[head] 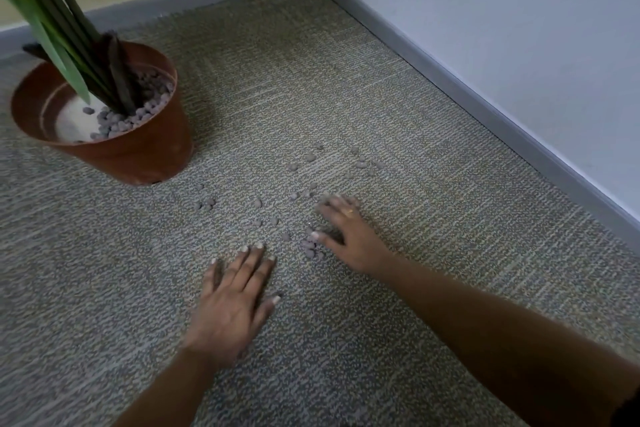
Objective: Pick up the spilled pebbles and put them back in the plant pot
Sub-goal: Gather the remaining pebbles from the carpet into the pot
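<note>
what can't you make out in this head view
Head view:
- Whether more pebbles lie under the right hand: its palm hides them.
- Its fingers: motion-blurred.
- Plant top: cut off by the upper left edge.
- Plant pot far inside: hidden by the plant.

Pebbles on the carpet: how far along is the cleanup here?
Looks barely started. The plant pot holds some pebbles, but many spilled pebbles lie scattered on the carpet. Neither hand visibly holds any: the left hand lies flat, the right hand spreads beside a cluster. Nearly all gathering remains.
</note>
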The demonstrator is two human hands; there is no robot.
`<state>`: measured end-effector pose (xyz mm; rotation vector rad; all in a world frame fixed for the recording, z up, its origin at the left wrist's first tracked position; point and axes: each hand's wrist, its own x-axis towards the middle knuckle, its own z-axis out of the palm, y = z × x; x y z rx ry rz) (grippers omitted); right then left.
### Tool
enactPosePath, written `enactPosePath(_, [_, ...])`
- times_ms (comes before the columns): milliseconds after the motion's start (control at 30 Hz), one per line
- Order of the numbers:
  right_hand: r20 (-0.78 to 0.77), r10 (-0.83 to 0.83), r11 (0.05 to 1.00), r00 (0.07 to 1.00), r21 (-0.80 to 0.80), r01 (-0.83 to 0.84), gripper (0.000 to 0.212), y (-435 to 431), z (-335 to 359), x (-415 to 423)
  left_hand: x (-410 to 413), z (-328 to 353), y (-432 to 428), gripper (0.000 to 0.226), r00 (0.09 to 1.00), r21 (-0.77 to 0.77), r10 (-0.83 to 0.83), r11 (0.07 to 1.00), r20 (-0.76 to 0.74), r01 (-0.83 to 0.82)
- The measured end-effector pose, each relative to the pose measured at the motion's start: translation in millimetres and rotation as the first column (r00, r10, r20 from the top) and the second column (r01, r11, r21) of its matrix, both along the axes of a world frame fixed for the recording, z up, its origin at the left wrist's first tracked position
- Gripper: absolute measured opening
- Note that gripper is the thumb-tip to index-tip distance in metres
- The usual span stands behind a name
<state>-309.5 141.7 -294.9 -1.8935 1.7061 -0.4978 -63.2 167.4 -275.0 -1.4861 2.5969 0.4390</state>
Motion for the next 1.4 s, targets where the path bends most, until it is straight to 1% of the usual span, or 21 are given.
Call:
enactPosePath(67, [-0.008, 0.106, 0.993, 0.994, -0.045, -0.106, 0.049, -5.6, 3.2, 11.9, -6.7, 3.4, 6.0, 0.067, 0.993, 0.020, -0.085, 0.996, 0.077, 0.084])
enactPosePath(100, [-0.001, 0.112, 0.991, 0.994, -0.075, -0.111, 0.046, -10.4, 6.0, 12.8, -9.0, 3.5, 7.4, 0.063, 0.987, 0.004, -0.121, 0.993, 0.104, 0.121])
enactPosePath(133, [0.010, 0.083, 0.992, 0.997, -0.100, -0.081, 0.044, -16.1, 9.7, 10.8, -10.7, 3.0, 8.2, 0.060, 0.983, -0.015, -0.141, 0.989, 0.116, 0.144])
enactPosePath(200, [-0.003, -0.039, 0.989, 0.999, -0.140, 0.038, 0.042, -30.5, 15.6, -2.0, -10.6, 0.7, 5.6, 0.057, 0.982, -0.054, -0.145, 0.987, 0.121, 0.153])
enactPosePath(267, [-0.064, -0.194, 0.972, 0.979, -0.149, 0.183, 0.041, -45.6, 17.8, -23.0, -7.8, -3.1, -2.6, 0.059, 0.995, -0.078, -0.068, 0.994, 0.068, 0.073])
enactPosePath(367, [-0.118, -0.424, 0.905, 0.898, -0.094, 0.415, 0.043, -69.1, 16.2, -57.0, 0.2, -8.4, -20.2, 0.060, 0.977, -0.073, 0.189, 0.978, -0.098, -0.197])
enactPosePath(433, [-0.098, -0.515, 0.856, 0.851, -0.015, 0.516, 0.054, -85.2, 12.3, -70.2, 6.6, -11.6, -32.6, 0.058, 0.948, -0.079, 0.285, 0.951, -0.142, -0.297])
enactPosePath(500, [-0.094, -0.552, 0.824, 0.829, 0.090, 0.559, 0.065, -100.3, 6.2, -73.0, 12.8, -12.8, -47.5, 0.054, 0.939, -0.084, 0.309, 0.942, -0.154, -0.324])
enactPosePath(567, [-0.174, -0.514, 0.819, 0.840, 0.193, 0.541, 0.071, -110.0, -0.6, -67.5, 17.0, -12.2, -66.1, 0.054, 0.930, -0.083, 0.330, 0.935, -0.163, -0.346])
enactPosePath(633, [-0.243, -0.442, 0.844, 0.863, 0.212, 0.492, 0.071, -112.3, -6.3, -59.0, 18.8, -9.7, -86.1, 0.056, 0.914, -0.070, 0.368, 0.921, -0.169, -0.384])
enactPosePath(667, [-0.239, -0.416, 0.870, 0.877, 0.175, 0.461, 0.069, -111.0, -8.3, -54.8, 18.7, -7.7, -95.4, 0.057, 0.904, -0.060, 0.387, 0.913, -0.179, -0.403])
enactPosePath(733, [-0.204, -0.370, 0.922, 0.906, 0.043, 0.386, 0.062, -104.0, -11.6, -44.8, 17.9, -4.7, -112.9, 0.058, 0.891, -0.044, 0.408, 0.904, -0.198, -0.424])
enactPosePath(867, [-0.156, -0.263, 0.962, 0.952, -0.119, 0.247, 0.047, -82.0, -13.4, -12.0, 13.3, -2.7, -136.3, 0.053, 0.916, 0.019, 0.348, 0.936, -0.200, -0.351])
enactPosePath(933, [-0.117, -0.189, 0.973, 0.975, -0.156, 0.170, 0.039, -70.2, -12.5, 7.2, 9.5, -3.6, -137.2, 0.048, 0.924, 0.059, 0.323, 0.946, -0.203, -0.318])
enactPosePath(1000, [-0.033, -0.072, 0.988, 0.997, -0.141, 0.066, 0.033, -56.7, -8.0, 23.9, 6.3, -5.9, -131.2, 0.046, 0.932, 0.065, 0.299, 0.954, -0.207, -0.292])
enactPosePath(1067, [0.022, 0.083, 0.985, 0.996, -0.152, -0.079, 0.029, -47.2, -3.8, 34.5, 5.0, -7.6, -124.3, 0.044, 0.931, 0.048, 0.284, 0.959, -0.229, -0.281])
enactPosePath(1133, [0.026, 0.191, 0.962, 0.981, -0.202, -0.182, 0.026, -46.7, -0.5, 39.0, 5.4, -7.8, -121.4, 0.040, 0.930, 0.005, 0.268, 0.961, -0.251, -0.276])
enactPosePath(1200, [0.062, 0.162, 0.967, 0.985, -0.208, -0.146, 0.025, -58.7, 4.6, 37.3, 6.5, -6.9, -121.6, 0.035, 0.925, -0.038, 0.256, 0.960, -0.280, -0.278])
enactPosePath(1267, [0.089, 0.011, 0.979, 0.996, -0.202, 0.008, 0.030, -81.7, 9.0, 28.6, 6.5, -5.9, -121.4, 0.034, 0.912, -0.041, 0.267, 0.955, -0.312, -0.294])
enactPosePath(1333, [-0.014, -0.171, 0.969, 0.985, -0.186, 0.166, 0.037, -108.6, 8.8, 12.1, 4.8, -6.0, -120.0, 0.039, 0.902, -0.017, 0.278, 0.954, -0.330, -0.300])
enactPosePath(1400, [-0.142, -0.288, 0.957, 0.947, -0.073, 0.280, 0.050, -127.8, 6.2, -3.8, 2.5, -6.7, -119.4, 0.047, 0.910, 0.044, 0.280, 0.959, -0.306, -0.280])
